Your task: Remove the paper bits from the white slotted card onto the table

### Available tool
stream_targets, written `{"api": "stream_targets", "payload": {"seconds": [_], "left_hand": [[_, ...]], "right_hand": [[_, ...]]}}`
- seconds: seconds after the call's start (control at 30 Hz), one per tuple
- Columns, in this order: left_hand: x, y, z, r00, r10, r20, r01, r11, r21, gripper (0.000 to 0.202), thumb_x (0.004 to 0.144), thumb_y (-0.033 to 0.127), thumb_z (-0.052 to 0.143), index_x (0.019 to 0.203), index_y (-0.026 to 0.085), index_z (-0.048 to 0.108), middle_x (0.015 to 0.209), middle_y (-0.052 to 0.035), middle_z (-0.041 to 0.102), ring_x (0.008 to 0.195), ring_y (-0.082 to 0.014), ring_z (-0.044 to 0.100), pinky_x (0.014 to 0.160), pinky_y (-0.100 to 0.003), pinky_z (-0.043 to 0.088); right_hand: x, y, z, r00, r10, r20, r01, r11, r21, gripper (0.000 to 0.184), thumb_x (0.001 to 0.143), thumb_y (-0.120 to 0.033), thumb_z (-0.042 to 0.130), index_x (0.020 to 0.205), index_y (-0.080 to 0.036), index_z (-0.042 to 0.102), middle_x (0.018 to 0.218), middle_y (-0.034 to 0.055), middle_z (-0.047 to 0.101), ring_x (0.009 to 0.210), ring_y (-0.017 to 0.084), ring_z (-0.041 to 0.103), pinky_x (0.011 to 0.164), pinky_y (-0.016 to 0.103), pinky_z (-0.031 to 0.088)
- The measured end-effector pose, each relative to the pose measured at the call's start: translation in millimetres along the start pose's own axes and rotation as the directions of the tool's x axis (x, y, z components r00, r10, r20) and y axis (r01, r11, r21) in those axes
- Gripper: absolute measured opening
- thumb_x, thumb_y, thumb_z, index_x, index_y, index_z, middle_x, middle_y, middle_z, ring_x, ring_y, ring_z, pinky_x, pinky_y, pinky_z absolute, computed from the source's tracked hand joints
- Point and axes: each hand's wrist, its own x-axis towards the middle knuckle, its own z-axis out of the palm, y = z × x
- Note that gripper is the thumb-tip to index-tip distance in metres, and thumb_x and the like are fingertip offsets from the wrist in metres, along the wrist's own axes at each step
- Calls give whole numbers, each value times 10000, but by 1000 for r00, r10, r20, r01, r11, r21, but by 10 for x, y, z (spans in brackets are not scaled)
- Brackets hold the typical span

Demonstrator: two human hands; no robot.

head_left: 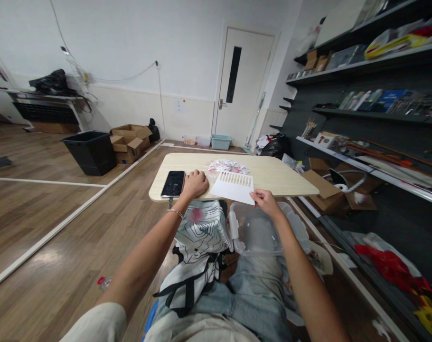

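My right hand (pixel 266 202) pinches the near right corner of a white card (pixel 230 191) with a row of narrow slots along its far side. The card is tilted over the near edge of the pale tabletop (pixel 276 178). On the table lies my left hand (pixel 196 184), palm down with its fingers loosely bent; its fingertips are partly hidden. Close to its left is a black phone (pixel 173 183) with a strap. Beyond the card spreads a heap of small white and reddish paper pieces (pixel 228 166).
A clear plastic bin (pixel 257 228) sits below the table's near edge, beside a black-and-white patterned cloth (pixel 201 232) over my lap. A black bin (pixel 89 152) and cardboard boxes (pixel 128 142) stand left on the floor. Loaded shelves (pixel 376 111) line the right wall.
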Motion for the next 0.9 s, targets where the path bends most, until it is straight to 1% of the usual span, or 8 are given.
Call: {"api": "stream_targets", "payload": {"seconds": [0.27,0.53,0.77,0.9], "left_hand": [[-8,13,-16,1000,-11,6,11,1000,-11,377,998,376,384,1234,193,615,1367,-175,600,1301,-332,542,1097,-481,388],[-8,13,-7,1000,-20,2,20,1000,-2,381,998,355,380,1238,184,621,1357,-178,601,1287,-329,548,1080,-474,399],[-11,20,-14,1000,-15,-1,15,1000,9,389,1003,365,376,1251,187,617,1362,-175,602,1289,-330,548,1074,-468,405],[-3,18,-6,1000,-19,-1,19,1000,1,384,995,361,386,1242,185,621,1359,-178,605,1290,-335,548,1080,-474,400]], "right_hand": [[-4,-20,36,999,-5,41,7,999,-41,507,777,-659,698,591,-203,577,542,6,607,528,151,534,531,272,415],[35,-64,85,992,-43,119,48,998,-39,500,809,-636,679,588,-195,591,527,-3,579,519,139,514,555,274,424],[31,5,87,993,-24,114,31,998,-54,508,807,-650,677,600,-193,601,546,11,608,528,148,534,529,268,415],[32,1,78,994,-21,109,26,999,-43,520,791,-672,681,593,-198,595,546,11,608,525,147,531,522,267,418]]}}
